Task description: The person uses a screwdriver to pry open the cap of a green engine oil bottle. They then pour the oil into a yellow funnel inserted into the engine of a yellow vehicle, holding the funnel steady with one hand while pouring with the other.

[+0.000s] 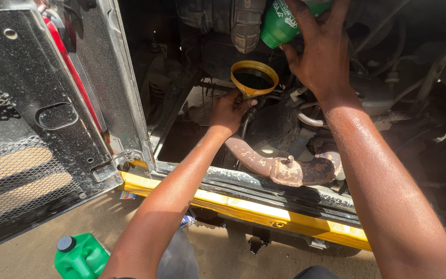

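We look down into an open engine bay (295, 134) at the rear of a yellow-edged vehicle. Our left hand (229, 111) is closed around the neck of a yellow funnel (254, 77), fingers wrapped tight just under the bowl. The funnel stands roughly upright, its spout hidden behind the hand; we cannot tell what it enters. Dark oil fills the bowl nearly to the rim.

Our right hand (320, 49) grips a green oil bottle (285, 21) from above, fingers spread over its body and curled onto it. The bottle is tilted, mouth pointing down and to the left, just above and to the right of the funnel rim, not touching it. No stream is visible between mouth and funnel.

Below the funnel, a rusty exhaust pipe (285, 168) curves across the bay, near the left wrist but apart from it. A yellow body sill (243, 204) runs diagonally under both forearms.

To the left, the opened metal hatch door (52, 119) hangs tilted, with a mesh panel (6, 170) on its lower part. On the dirt ground at lower left stands a green jerrycan (81, 256) with a grey cap, well apart from both hands.
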